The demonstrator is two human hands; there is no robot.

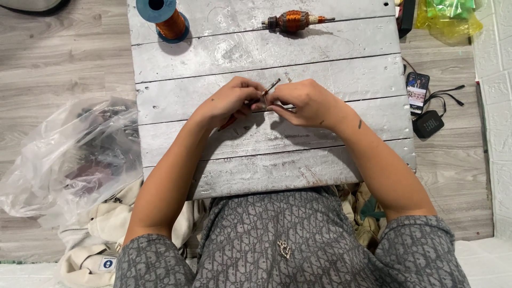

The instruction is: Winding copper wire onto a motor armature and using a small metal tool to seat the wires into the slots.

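Copper wire: thin strand (pixel 271 85) pinched between both hands at mid-board, its end pointing up and far-right
Left hand: left hand (pixel 230 101) clenched on the strand and on a reddish-handled tool (pixel 228 122) lying under the palm
Right hand: right hand (pixel 305 102) grasping the strand between thumb and fingertips, touching the left hand
Board: grey painted planks (pixel 266 154) across the lap
Far left: blue spool of copper wire (pixel 166 18)
Far centre: wound motor armature (pixel 294 20), well apart from the hands
Judgement: fingers kept close together should prevent the strand kinking
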